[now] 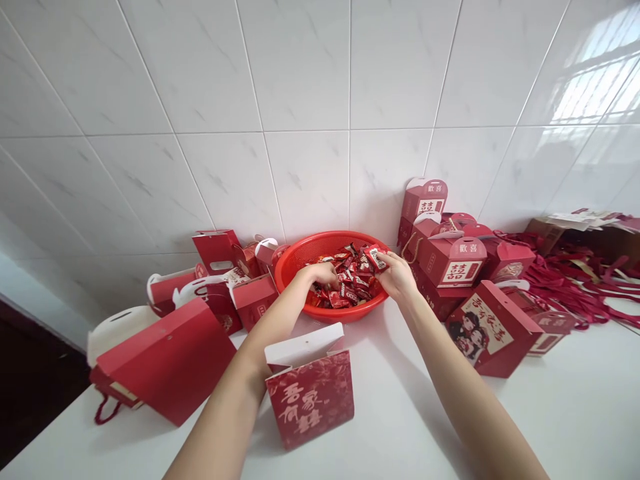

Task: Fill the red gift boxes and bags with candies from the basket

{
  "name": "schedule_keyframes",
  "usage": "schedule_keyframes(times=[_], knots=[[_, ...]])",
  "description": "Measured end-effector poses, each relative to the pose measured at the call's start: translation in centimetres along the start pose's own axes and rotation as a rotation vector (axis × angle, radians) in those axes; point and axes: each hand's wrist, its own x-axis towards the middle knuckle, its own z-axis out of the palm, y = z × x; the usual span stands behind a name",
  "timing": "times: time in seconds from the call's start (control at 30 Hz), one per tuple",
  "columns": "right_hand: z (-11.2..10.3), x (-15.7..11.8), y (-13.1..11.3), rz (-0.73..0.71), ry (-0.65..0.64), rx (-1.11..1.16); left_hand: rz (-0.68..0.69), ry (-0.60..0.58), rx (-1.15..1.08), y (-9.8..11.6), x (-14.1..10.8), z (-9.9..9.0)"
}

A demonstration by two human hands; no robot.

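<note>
A red plastic basket [295, 259] full of small red-wrapped candies [350, 287] stands against the wall. My left hand [324, 274] reaches down into its left side, fingers curled among the candies; whatever they grip is hidden. Over the basket's right rim, my right hand [397, 273] pinches a red and white candy packet [375, 257] between thumb and fingers. Between my forearms, nearer to me, a red gift box [313, 400] with pale Chinese lettering stands on the white table, its top flap raised, showing a white inside.
Several red gift boxes crowd the left, including a large tilted one [167, 360]. More are stacked at the right, with an illustrated box [493, 330] in front. Dark red ribbons [565, 280] lie beside a cardboard box [545, 233]. A tiled wall [310, 173] bounds the table [390, 413].
</note>
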Motion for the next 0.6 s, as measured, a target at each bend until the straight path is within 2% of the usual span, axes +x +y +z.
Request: schedule_keyframes(times=[0.17, 0.37, 0.6], knots=[[0.1, 0.0, -0.1, -0.002, 0.004, -0.010, -0.046, -0.053, 0.055, 1.9, 2.4, 0.2], [0.2, -0.2, -0.1, 0.001, 0.005, -0.015, 0.058, -0.032, -0.073, 4.0, 1.5, 0.5], [0.3, -0.3, -0.1, 0.001, 0.014, -0.004, 0.143, -0.065, -0.132, 4.4, 1.0, 0.7]])
